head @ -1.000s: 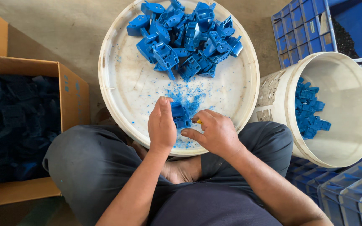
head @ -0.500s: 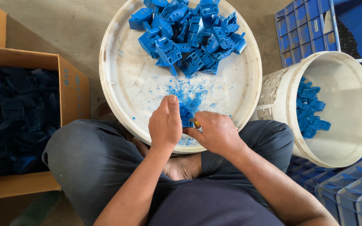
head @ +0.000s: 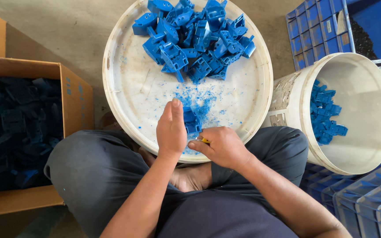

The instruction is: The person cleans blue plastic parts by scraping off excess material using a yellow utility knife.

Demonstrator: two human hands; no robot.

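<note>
From my seat, a lot is hidden. My left hand [head: 171,131] covers most of the small blue plastic part [head: 191,121] it grips, fingers closed round it, so I cannot make out the part's full shape. My right hand [head: 222,146] is curled shut on a small tool with a yellow handle [head: 205,140]; only a sliver of yellow shows and the working end is hidden between the two hands. The part sits over the near rim of the round white tray [head: 128,88], which rests on my crossed legs.

At the far side of the tray lies a heap of blue plastic parts [head: 195,35], its top cut off by the frame edge. Blue shavings [head: 199,99] are scattered between the heap and my hands. To my right stands a white bucket [head: 367,105] with more blue parts [head: 325,112] inside, touching the tray's rim. To my left a cardboard box [head: 73,94] holds dark blue pieces, too shadowed to tell apart. Blue crates [head: 318,28] show at the upper right, partly cropped.
</note>
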